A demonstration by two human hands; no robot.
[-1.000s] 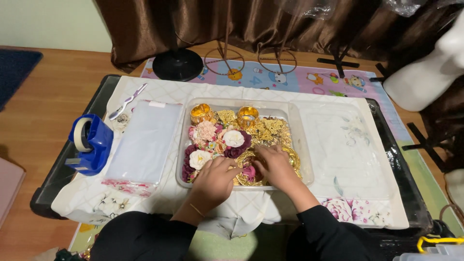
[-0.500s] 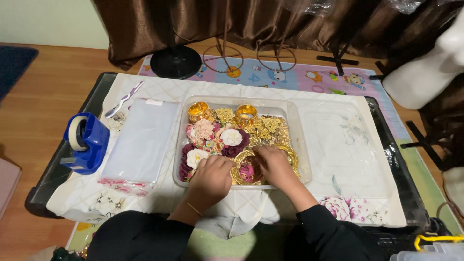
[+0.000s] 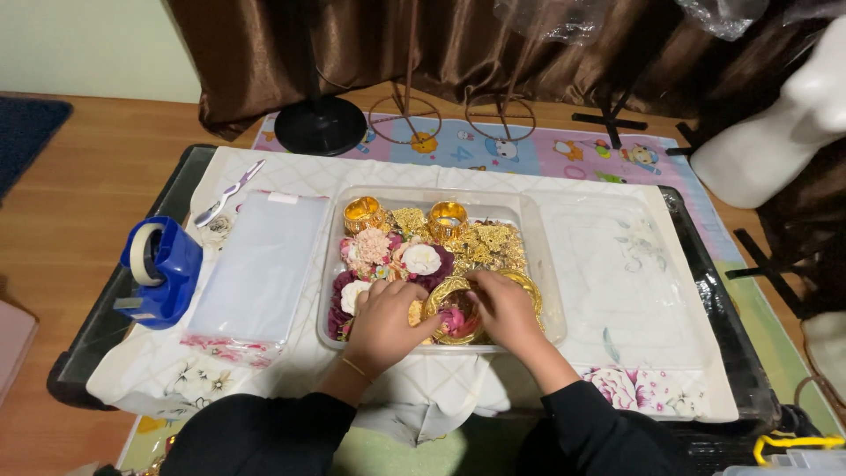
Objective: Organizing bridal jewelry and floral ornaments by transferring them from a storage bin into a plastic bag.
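At far left I log a blue tape dispenser (image 3: 159, 273) and clear bags (image 3: 256, 269), parked beside the work. Left hand (image 3: 383, 322) and right hand (image 3: 502, 313) both grasp a gold ring (image 3: 458, 313), steadying it inside the clear tray (image 3: 546, 291).

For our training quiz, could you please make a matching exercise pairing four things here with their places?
1. tape dispenser
2. clear bin
3. lid
4. bag stack

A. right of the bin
B. table's left edge
C. under both hands
D. between dispenser and bin

Pairs: 1-B, 2-C, 3-A, 4-D
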